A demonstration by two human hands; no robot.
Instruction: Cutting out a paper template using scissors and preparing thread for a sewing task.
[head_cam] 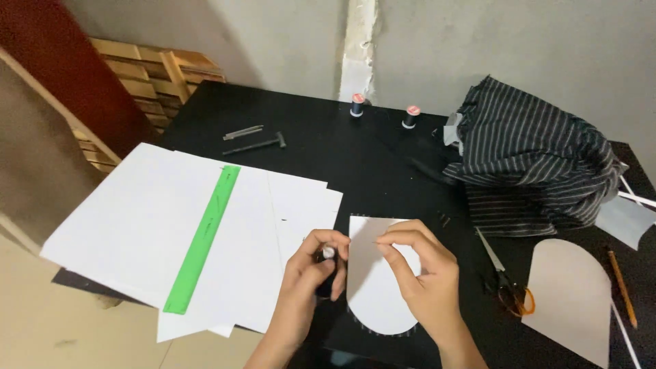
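The left hand [316, 268] has its fingers [326, 240] closed around a small dark spool [327, 263] with a pale top, held upright at the left edge of a white rounded paper piece [376, 301]. The right hand [420, 273] rests on that piece, thumb and forefinger pinched together near its upper middle; whether a thread or needle sits between them cannot be told. The piece lies flat on the black desk [321, 154], straight edge away from the person, curved edge near, with dark fabric showing along its rim. Left of the fingers lies a stack of white sheets [137, 225] with a green ruler [203, 239] laid on top. Right of the fingers lie scissors [504, 277] with orange handles, a second rounded paper shape [570, 297] and a pencil [622, 287]. Beyond the fingers, well apart, stand two thread spools [358, 104], a heap of striped black cloth [536, 164], and a small dark tool [256, 144].
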